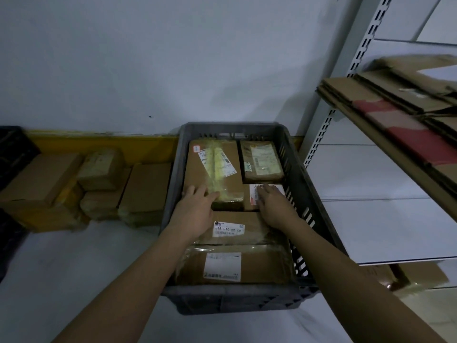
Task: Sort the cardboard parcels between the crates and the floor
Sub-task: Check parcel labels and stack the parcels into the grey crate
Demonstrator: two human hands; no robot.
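A dark grey plastic crate (300, 184) stands on the floor, packed with several cardboard parcels. My left hand (195, 209) lies with straight fingers on the near end of a large parcel (212, 169) bound with yellowish tape. My right hand (273, 206) rests flat on a small parcel with a white and red label (252, 198). Behind it sits a small dark parcel (262, 162). Nearer me lie a parcel with a barcode label (235, 229) and a plastic-wrapped parcel (235, 266).
Several cardboard parcels (99, 184) are stacked on the floor along the yellow skirting to the left. A black crate (12, 149) shows at the far left. White metal shelving (371, 174) on the right carries flattened cartons (395, 112); another parcel (420, 276) lies under it.
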